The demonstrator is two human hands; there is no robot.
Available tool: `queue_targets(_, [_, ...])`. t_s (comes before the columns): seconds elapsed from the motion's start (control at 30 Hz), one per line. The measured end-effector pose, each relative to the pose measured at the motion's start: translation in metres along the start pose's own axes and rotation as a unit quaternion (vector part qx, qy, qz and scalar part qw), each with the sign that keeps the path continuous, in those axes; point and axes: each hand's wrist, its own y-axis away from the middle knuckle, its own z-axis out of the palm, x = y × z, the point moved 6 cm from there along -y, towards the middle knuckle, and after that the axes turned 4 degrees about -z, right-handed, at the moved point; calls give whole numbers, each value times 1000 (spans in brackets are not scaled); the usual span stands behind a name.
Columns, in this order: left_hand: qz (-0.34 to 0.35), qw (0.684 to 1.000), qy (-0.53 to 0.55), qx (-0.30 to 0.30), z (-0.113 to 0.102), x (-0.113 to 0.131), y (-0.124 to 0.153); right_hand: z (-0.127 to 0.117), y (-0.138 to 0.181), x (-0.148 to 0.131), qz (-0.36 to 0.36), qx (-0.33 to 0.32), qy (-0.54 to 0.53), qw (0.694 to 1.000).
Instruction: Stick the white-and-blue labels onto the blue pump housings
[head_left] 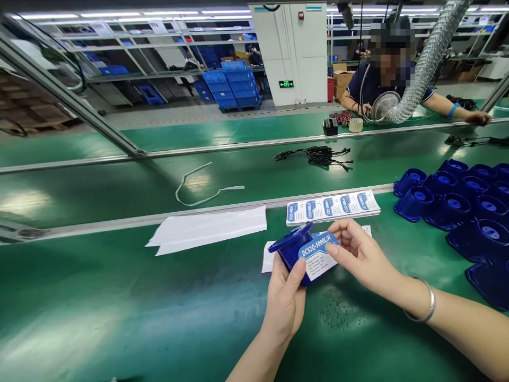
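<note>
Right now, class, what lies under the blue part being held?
A white sheet shows on the green table; its middle is hidden by the blue part, label, left hand and right hand.

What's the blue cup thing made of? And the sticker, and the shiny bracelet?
The blue cup in the left hand looks like moulded plastic: one even colour, smooth, slightly glossy rim. The sticker pinched by the right hand seems printed paper or film: it bends and carries lettering. The bracelet looks like polished metal, silvery with bright glints.
</note>
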Motion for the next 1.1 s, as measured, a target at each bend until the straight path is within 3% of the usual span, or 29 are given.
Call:
queue_targets(0.2, [-3, 1000, 20, -13, -2, -2, 2, -4, 0, -14, -81, -9, 195, 977])
queue_targets(0.5, [-42, 997, 59, -22, -3, -5, 1, 7, 9, -26, -231, -3, 262, 937])
queue_targets(0.97, [-89, 987, 126, -52, -18, -20, 9, 18, 13, -18, -261, -3, 210, 942])
queue_targets(1.1, [-96, 987, 105, -70, -25, -27, 9, 17, 15, -3, -207, 27, 153, 966])
